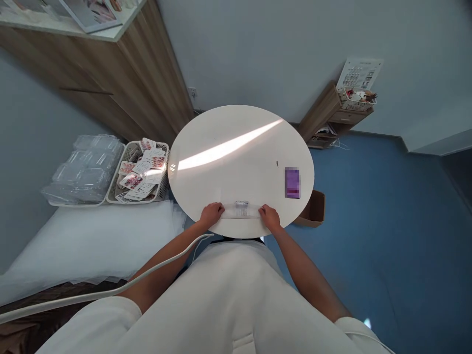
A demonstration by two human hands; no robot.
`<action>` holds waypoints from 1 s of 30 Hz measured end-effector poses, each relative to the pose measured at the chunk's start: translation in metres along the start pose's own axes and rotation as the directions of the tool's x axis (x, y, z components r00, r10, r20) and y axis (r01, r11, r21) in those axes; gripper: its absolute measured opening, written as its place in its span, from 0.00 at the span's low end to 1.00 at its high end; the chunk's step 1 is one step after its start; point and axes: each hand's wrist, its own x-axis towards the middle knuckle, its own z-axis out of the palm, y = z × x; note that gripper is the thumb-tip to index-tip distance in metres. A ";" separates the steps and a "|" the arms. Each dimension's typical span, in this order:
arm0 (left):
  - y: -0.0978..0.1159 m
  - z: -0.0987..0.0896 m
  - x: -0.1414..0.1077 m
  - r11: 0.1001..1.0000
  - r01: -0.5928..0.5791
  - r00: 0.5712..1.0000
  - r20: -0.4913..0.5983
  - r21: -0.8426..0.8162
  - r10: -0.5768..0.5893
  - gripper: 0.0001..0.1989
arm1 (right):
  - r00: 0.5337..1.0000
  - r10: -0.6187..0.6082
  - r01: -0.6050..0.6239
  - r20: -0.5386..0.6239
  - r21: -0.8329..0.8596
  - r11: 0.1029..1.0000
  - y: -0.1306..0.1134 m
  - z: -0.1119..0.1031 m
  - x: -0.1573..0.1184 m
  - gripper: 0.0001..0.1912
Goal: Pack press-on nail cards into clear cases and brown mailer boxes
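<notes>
A translucent sheet or film strip [228, 212] lies across the near part of the round white table [236, 172], with a small clear packet [242, 208] at its middle. My left hand [212, 214] is closed on the strip's left end. At the right end my right hand [269, 217] has its fingers pressed together on the same strip. A purple box or booklet [292, 183] lies to the right, and a small dark object [277, 163] is beyond it.
Left of the table stand a basket of printed cards [142, 172] and a tray of clear plastic boxes [88, 169], above white sheets [99, 241]. A cardboard box [312, 210] is below the right edge. A white cable [147, 272] crosses my left arm.
</notes>
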 end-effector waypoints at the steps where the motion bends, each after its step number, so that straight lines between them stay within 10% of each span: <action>1: 0.002 0.001 -0.001 1.000 0.014 1.000 -0.004 0.023 -0.014 0.12 | 1.000 0.017 -0.017 0.001 -0.005 1.000 -0.001 0.001 0.001 0.11; 13: 0.012 0.009 -0.008 0.981 0.020 0.992 -0.122 0.192 0.003 0.12 | 0.995 0.082 -0.084 -0.054 -0.035 0.996 -0.005 0.011 0.004 0.12; 21: 0.014 0.011 -0.008 0.874 -0.279 0.894 -0.226 0.397 0.387 0.24 | 0.885 -0.278 0.220 -0.372 -0.190 0.957 0.004 0.029 0.001 0.16; 25: 0.015 0.011 -0.001 0.739 -0.524 0.806 -0.034 0.424 0.591 0.22 | 0.830 -0.495 0.424 -0.257 -0.288 0.859 0.002 0.027 0.000 0.14; 30: 0.022 0.006 -0.001 0.795 -0.516 0.843 0.025 0.320 0.537 0.24 | 0.763 -0.647 0.636 0.018 -0.203 0.744 -0.016 0.018 -0.003 0.10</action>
